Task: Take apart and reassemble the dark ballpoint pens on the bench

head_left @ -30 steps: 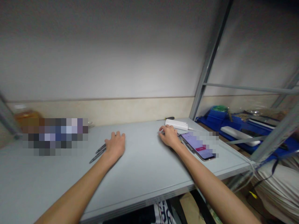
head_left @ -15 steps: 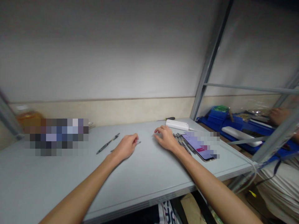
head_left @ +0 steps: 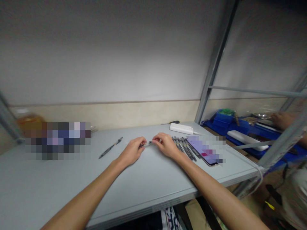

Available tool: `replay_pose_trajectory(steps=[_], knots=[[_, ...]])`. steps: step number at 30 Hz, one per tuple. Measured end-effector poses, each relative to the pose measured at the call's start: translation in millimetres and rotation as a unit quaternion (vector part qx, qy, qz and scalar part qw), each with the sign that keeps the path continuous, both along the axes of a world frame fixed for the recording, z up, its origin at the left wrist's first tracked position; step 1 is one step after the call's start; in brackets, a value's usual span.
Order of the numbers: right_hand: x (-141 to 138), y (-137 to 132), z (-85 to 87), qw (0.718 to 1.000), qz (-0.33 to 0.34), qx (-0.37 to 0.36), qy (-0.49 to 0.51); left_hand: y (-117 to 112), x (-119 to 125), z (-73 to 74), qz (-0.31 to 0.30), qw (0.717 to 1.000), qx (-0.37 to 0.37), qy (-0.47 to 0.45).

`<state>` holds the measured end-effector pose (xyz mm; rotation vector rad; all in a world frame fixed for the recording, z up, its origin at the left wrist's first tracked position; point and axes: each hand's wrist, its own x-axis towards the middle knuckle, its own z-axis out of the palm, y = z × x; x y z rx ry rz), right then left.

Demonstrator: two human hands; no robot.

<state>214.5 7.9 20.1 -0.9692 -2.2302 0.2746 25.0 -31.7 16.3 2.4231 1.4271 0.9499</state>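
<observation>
A slim pen (head_left: pixel 149 143) spans the gap between my two hands above the grey table. My left hand (head_left: pixel 133 150) is closed around one end of it, its fingers hiding most of the barrel. The fingertips of my right hand (head_left: pixel 166 145) pinch the other end, where a small dark part shows. To the left of my left hand a dark pen (head_left: pixel 110 148) lies alone at a slant. Several similar pens (head_left: pixel 183 147) lie in a row just right of my right hand.
A phone (head_left: pixel 203 150) with a lit screen rests beside the pen row. Behind it are a white power strip (head_left: pixel 181 128) and a screwdriver (head_left: pixel 174 122). A metal post (head_left: pixel 217 64) stands at right; beyond it another person's hand (head_left: pixel 284 120) is over a blue surface.
My right hand has moved left and closed from open fingers onto the pen's end. The pen now bridges both hands, and more of the pen row is uncovered.
</observation>
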Motion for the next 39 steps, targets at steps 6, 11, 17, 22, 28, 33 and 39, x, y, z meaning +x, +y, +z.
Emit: replay_pose_trajectory(steps=[6, 11, 17, 22, 28, 33, 39], knots=[[2.0, 2.4, -3.2, 0.996, -0.079, -0.006, 0.049, 6.3, -17.1, 3.1, 0.061, 0.997, 0.031, 0.025], [-1.2, -9.0, -2.8, 0.990, -0.036, 0.080, -0.108, 3.8, -6.8, -1.2, 0.005, 0.999, 0.026, 0.040], [-16.0, -22.2, 0.8, 0.947, -0.110, 0.079, -0.292, -8.2, 16.3, 3.1, 0.033, 0.976, 0.049, 0.208], [-20.4, -26.1, -0.2, 0.947, -0.158, 0.011, -0.279, -20.3, 27.1, 11.0, 0.066, 0.942, 0.077, 0.321], [-23.5, -29.6, -0.5, 0.942, -0.161, 0.016, -0.293, -21.8, 37.2, 4.6, 0.115, 0.931, 0.058, 0.341], [-25.3, -34.4, 1.7, 0.938, -0.141, 0.038, -0.316, -20.3, 41.1, 2.3, 0.174, 0.929, -0.054, 0.321], [-27.4, -35.9, 2.6, 0.934, -0.116, 0.055, -0.332, -20.6, 38.2, 0.9, 0.192, 0.931, -0.073, 0.302]])
